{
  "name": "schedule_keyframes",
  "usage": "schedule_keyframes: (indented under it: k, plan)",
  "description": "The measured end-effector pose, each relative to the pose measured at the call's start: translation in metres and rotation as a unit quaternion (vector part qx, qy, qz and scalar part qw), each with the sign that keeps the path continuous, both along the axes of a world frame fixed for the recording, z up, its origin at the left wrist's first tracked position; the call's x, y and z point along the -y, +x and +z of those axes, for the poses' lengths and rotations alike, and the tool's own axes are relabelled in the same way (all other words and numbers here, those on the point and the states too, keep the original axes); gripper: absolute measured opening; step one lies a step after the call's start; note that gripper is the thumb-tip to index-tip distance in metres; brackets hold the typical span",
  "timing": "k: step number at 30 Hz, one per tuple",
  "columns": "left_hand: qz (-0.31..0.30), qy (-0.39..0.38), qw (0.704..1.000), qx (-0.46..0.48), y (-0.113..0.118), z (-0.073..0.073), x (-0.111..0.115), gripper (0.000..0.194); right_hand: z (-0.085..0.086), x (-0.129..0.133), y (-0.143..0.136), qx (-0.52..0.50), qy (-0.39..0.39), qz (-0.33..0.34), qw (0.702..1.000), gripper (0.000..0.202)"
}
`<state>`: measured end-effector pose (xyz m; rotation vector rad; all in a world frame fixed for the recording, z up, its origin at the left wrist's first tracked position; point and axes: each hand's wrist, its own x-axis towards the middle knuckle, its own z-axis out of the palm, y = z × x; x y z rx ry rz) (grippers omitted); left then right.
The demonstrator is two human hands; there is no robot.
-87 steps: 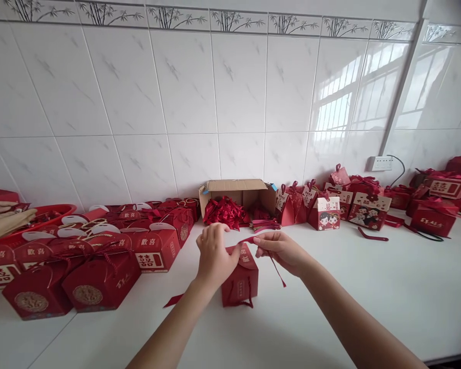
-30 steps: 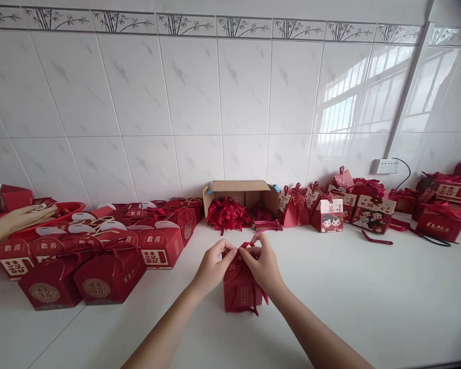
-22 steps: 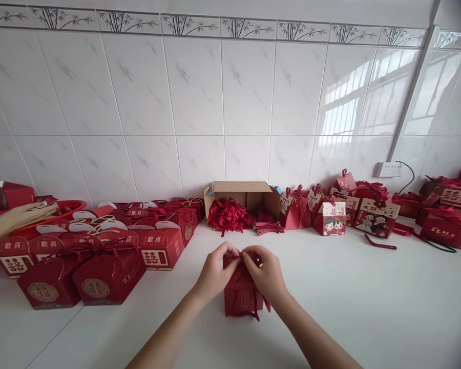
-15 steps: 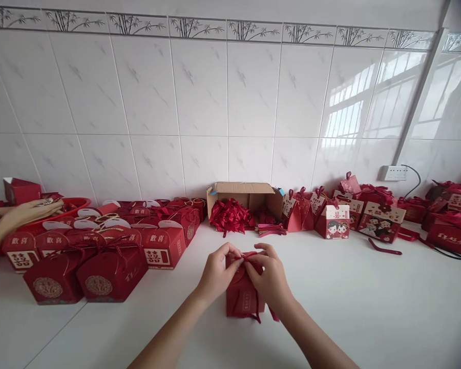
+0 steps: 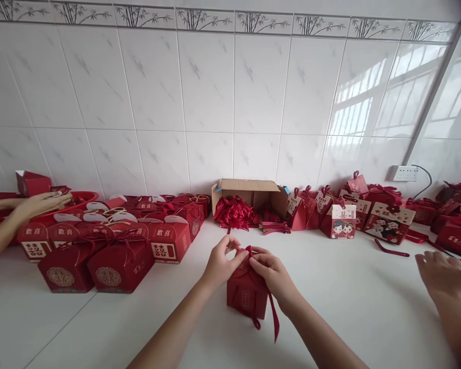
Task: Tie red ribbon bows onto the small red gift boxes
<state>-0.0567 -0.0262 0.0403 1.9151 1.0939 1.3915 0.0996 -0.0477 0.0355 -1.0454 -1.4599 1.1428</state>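
A small red gift box [image 5: 247,294] stands on the white table in front of me, with a dark red ribbon [image 5: 273,313] at its top. One ribbon end hangs down the box's right side, and a loop shows at its lower front edge. My left hand [image 5: 225,261] pinches the ribbon at the top left of the box, thumb against fingers. From the other side my right hand [image 5: 271,274] is closed on the ribbon too, its fingertips close to the left ones. The fingers partly hide the ribbon's knot or loop.
Behind the box stands an open cardboard box [image 5: 249,185] of red ribbons. Rows of red gift boxes [image 5: 171,241] fill the left; finished-looking boxes [image 5: 388,223] line the right. A co-worker's hands [image 5: 38,207] reach a red basin [image 5: 88,196]; another person's hand [image 5: 447,277] is at right.
The ribbon end at the right now hangs out longer and lower. My fingers have shifted slightly at the box top. Another person's hand has come in at the right edge.
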Motion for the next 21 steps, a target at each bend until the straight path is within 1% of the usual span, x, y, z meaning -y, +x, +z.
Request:
schedule_keyframes:
  k: [2, 4, 5, 8, 11, 13, 14, 16, 18, 19, 21]
  plan:
    - [-0.017, 0.022, 0.997, -0.066, -0.004, 0.003, 0.007, 0.005, 0.001, 0.003, 0.000, 0.005, -0.009, -0.009, 1.000, 0.029]
    - [-0.044, 0.043, 0.991, -0.121, -0.006, 0.006, 0.013, 0.008, 0.004, 0.006, 0.001, 0.008, -0.016, -0.005, 1.000, 0.028]
    - [-0.048, 0.050, 0.989, -0.130, -0.007, 0.007, 0.015, 0.009, 0.006, 0.008, 0.002, 0.008, -0.018, -0.001, 1.000, 0.028]
    - [-0.029, 0.040, 0.992, -0.114, -0.006, 0.008, 0.017, 0.009, 0.013, 0.011, 0.009, 0.014, -0.012, 0.025, 1.000, 0.033]
    - [-0.031, 0.008, 0.994, -0.104, -0.005, 0.008, 0.016, 0.010, 0.019, 0.009, 0.021, 0.052, 0.005, 0.065, 0.996, 0.036]
    - [-0.040, -0.005, 0.994, -0.102, -0.006, 0.008, 0.016, 0.011, 0.022, 0.007, 0.030, 0.101, 0.017, 0.066, 0.993, 0.030]
    - [-0.043, -0.009, 0.994, -0.100, -0.007, 0.008, 0.017, 0.011, 0.023, 0.007, 0.035, 0.135, 0.033, 0.056, 0.989, 0.025]
    - [-0.048, -0.013, 0.994, -0.096, -0.008, 0.009, 0.019, 0.011, 0.026, 0.011, 0.043, 0.223, 0.091, 0.023, 0.970, 0.016]
    - [-0.051, -0.012, 0.994, -0.092, -0.008, 0.009, 0.020, 0.011, 0.031, 0.020, 0.049, 0.316, 0.156, -0.014, 0.936, 0.015]
    - [-0.051, -0.010, 0.994, -0.092, -0.009, 0.009, 0.021, 0.011, 0.035, 0.026, 0.052, 0.353, 0.175, -0.022, 0.919, 0.015]
    - [-0.051, -0.004, 0.994, -0.096, -0.009, 0.009, 0.022, 0.010, 0.045, 0.038, 0.056, 0.398, 0.184, 0.001, 0.899, 0.018]
